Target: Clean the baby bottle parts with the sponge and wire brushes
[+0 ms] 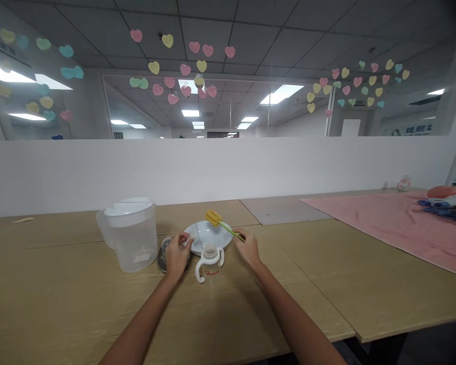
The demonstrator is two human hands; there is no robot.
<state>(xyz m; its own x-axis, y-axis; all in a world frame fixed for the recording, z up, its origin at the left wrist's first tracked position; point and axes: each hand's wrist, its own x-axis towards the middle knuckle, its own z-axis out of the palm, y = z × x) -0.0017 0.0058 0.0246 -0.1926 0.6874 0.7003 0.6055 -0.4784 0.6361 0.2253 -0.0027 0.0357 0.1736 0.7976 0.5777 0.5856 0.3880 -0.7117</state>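
From my station, head view: right grip (248, 247) closed on the green handle (231, 230) of a yellow sponge brush (225, 226), thumb and fingers pinching near its lower end. The brush leaves the fingertips up and to the left, slanting across the right side of a white bowl (213, 237); its sponge head (213, 218) appears at the bowl's far rim, well apart from the grip, and I cannot tell whether it touches. Left grip (178, 257): thumb and forefinger held near each other at the bowl's left edge; anything between them is too pale to make out, so I cannot tell whether it is gripping. Below and beside that hand I note a dark round dish (161, 263), partly covered by it, with a small clear piece (166, 243) showing. A clear bottle (212, 266) with two white handles and red lettering stands upright, mouth uncovered, just in front of the bowl and between my two grips. Further left, a translucent lidded pitcher (134, 238) stands on the wooden desk (213, 324). Far right, a pink cloth (380, 218) bears folded fabric (446, 203).
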